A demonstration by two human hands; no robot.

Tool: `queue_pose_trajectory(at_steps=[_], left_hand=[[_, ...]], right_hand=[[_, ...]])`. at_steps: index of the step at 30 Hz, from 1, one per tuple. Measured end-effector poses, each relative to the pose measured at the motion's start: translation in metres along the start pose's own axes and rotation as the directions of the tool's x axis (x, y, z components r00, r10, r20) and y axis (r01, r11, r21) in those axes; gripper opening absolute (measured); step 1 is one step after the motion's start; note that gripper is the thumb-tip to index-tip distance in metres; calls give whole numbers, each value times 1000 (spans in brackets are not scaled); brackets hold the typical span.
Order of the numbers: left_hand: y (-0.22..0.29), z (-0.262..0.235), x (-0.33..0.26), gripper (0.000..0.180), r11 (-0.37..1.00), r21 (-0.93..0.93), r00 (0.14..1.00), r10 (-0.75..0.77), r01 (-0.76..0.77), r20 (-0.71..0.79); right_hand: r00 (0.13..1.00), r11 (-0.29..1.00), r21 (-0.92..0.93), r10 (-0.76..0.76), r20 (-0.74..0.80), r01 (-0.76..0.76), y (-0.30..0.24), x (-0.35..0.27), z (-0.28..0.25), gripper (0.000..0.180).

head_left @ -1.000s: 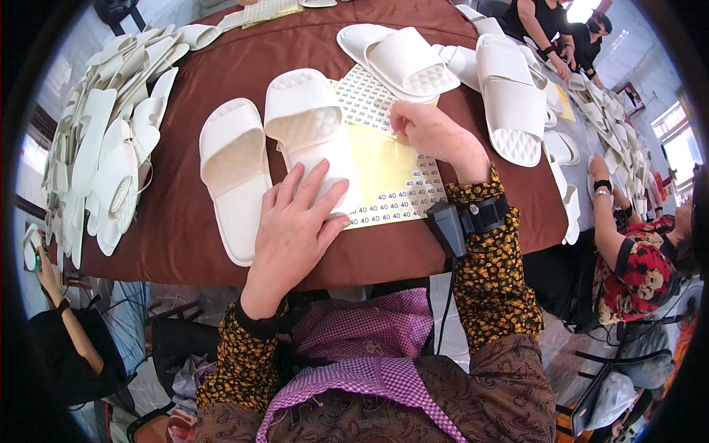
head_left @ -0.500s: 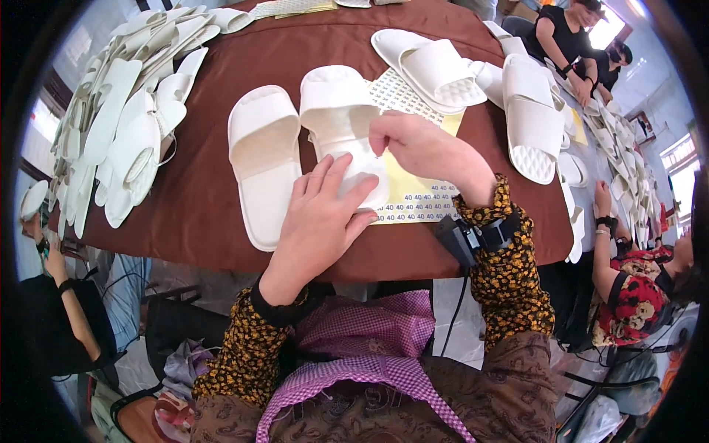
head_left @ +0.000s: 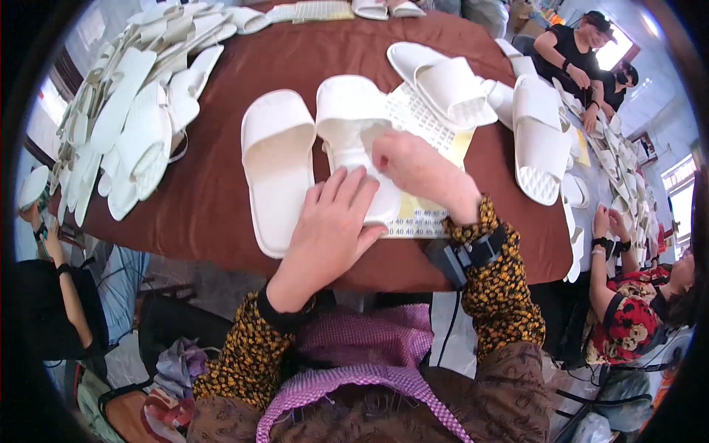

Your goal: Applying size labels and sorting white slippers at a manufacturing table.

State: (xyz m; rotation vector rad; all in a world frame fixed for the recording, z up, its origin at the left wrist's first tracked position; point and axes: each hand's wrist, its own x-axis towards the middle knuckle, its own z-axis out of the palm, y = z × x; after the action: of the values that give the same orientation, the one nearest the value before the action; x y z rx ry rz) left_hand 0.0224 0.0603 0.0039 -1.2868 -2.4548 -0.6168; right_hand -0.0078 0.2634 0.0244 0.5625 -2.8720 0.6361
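Two white slippers lie side by side before me, toes pointing away: a left slipper (head_left: 279,177) and a right slipper (head_left: 353,107). My left hand (head_left: 325,232) rests with outstretched fingers over the heel half of the right slipper, its edge at the left slipper. My right hand (head_left: 422,171) is curled, fingertips at the right slipper's insole just behind the strap. Whatever those fingers pinch, if anything, is hidden. Under the right hand and partly beneath the slipper lies a yellow-backed sheet of small printed stickers (head_left: 413,223). A dark device (head_left: 467,258) is strapped to my right wrist.
A large heap of white slippers (head_left: 140,111) covers the table's left side. More slippers lie at the right, among them one single slipper (head_left: 537,140). The brown tablecloth (head_left: 214,199) reaches the near edge. Other people work around a slipper-covered table (head_left: 628,177) at right.
My right hand has shifted slightly left and inward over the right slipper's insole. The left hand stays on the heel half. The whole view has shifted a little.
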Motion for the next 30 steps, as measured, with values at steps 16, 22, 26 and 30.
queue_pose_trajectory(at_steps=[16,22,26,30], left_hand=[[2,1,-3,57,1000,-2,997,-15,15,77],[2,-1,2,61,999,-11,997,-38,39,71],[1,0,2,63,998,-38,995,-43,46,87],[5,-4,7,64,997,-54,993,-45,51,108]], right_hand=[[996,986,164,30,-86,-15,8,-12,10,8],[998,984,170,60,-37,-53,8,-9,4,15],[996,977,213,23,-86,-5,11,-12,7,10],[997,964,264,42,-65,-23,11,-14,7,13]])
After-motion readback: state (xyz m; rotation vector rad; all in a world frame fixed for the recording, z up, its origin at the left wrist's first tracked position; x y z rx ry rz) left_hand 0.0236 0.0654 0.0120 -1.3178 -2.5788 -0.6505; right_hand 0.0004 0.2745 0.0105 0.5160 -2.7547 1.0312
